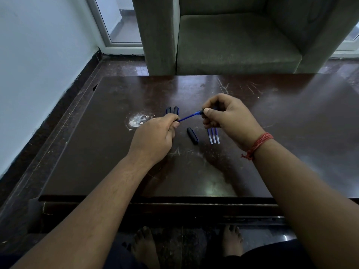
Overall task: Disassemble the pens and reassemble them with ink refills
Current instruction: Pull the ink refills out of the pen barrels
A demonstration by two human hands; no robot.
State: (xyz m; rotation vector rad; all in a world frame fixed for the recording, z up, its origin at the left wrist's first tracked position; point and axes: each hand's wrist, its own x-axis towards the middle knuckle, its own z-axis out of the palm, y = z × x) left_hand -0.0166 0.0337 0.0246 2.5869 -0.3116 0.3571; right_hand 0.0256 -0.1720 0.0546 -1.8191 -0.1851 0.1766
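Note:
Above the dark table (97, 162), my left hand (155, 136) grips a dark pen barrel, mostly hidden inside the fist. A blue ink refill (189, 116) runs from that barrel up to my right hand (225, 115), whose thumb and fingers pinch the pen's tip end. Two dark pens (172, 110) lie side by side just beyond my left hand. A black pen cap (192, 135) rests on the table between my hands. Three blue refills (213, 136) lie parallel under my right hand, their upper ends hidden by it.
A grey armchair (233, 45) stands just beyond the table's far edge. A white worn patch (138, 120) marks the tabletop left of my left hand. The wall is at the left, and my bare feet (186, 243) show under the near edge.

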